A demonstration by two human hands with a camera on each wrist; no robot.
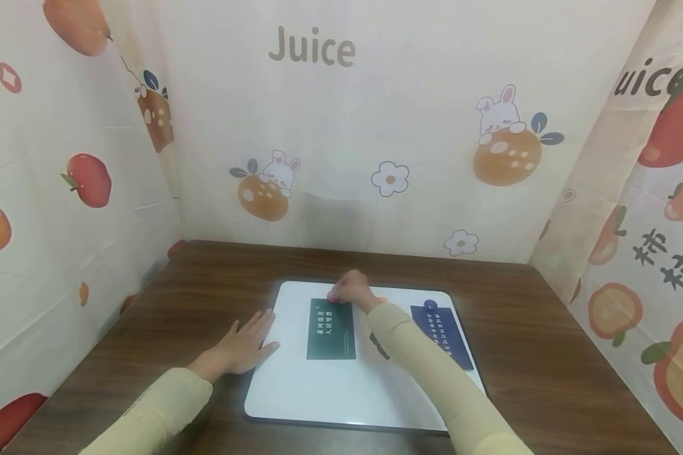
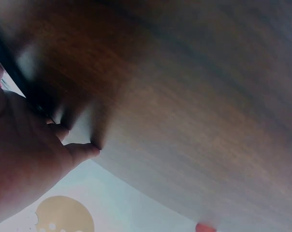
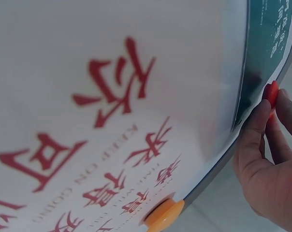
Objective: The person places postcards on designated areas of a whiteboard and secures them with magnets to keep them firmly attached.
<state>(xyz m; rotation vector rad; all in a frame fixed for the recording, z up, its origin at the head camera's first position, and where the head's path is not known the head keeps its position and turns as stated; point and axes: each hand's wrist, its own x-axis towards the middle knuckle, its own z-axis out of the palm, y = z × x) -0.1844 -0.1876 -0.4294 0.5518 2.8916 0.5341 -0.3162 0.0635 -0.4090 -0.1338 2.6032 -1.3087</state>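
Note:
My right hand (image 1: 353,289) pinches a round red magnet (image 3: 273,94) between thumb and fingers. It holds the magnet at the top edge of a green card (image 1: 331,341) with white characters, which lies on a white magnetic board (image 1: 284,392). On the board's left edge rests my left hand (image 1: 243,344), its fingers stretched out and partly over the table. Beside the green card, a white card with large red characters (image 3: 119,87) has an orange magnet (image 3: 165,215) at its edge. My right forearm hides most of that card in the head view.
A dark blue card (image 1: 449,341) lies at the board's right side, with a dark blue magnet (image 1: 430,306) at its top. The board lies on a brown wooden table (image 1: 205,284). Fruit-printed curtains (image 1: 341,126) hang behind and on both sides.

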